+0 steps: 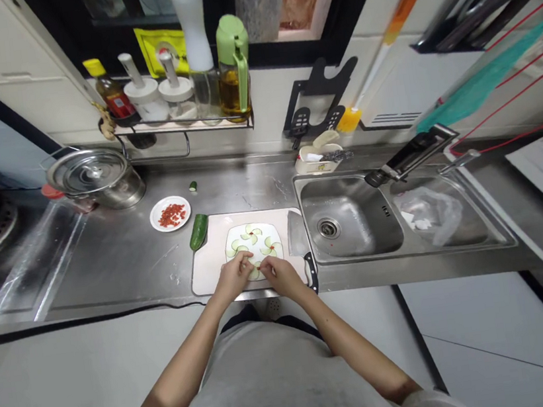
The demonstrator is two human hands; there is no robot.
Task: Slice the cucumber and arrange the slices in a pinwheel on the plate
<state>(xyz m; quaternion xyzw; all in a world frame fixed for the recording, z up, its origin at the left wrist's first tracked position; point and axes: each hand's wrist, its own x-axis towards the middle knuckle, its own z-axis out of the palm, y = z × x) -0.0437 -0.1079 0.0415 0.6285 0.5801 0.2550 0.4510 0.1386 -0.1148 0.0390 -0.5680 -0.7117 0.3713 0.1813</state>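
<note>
A white square plate (258, 246) rests on a pale cutting board (210, 270). On it, thin cucumber slices (251, 234) lie in several curved pinwheel shapes, some with red bits at their centres. My left hand (234, 276) bends over the plate's near side, fingertips pinched by the nearest pinwheel. From the other side my right hand (282, 275) reaches the same pinwheel, thumb and finger closed near a red bit. Whatever either hand pinches is too small to make out. A cleaver (297, 233) lies along the board's right edge; a cut cucumber (198, 232) lies at its upper left.
A small white dish (154, 220) of chopped red pieces stands left of the board, near a cucumber end (192, 186). A steel pot (119, 187) stands farther left. To the right is a double sink (358, 255) with a black faucet (396, 163). A condiment rack (181, 125) hangs behind.
</note>
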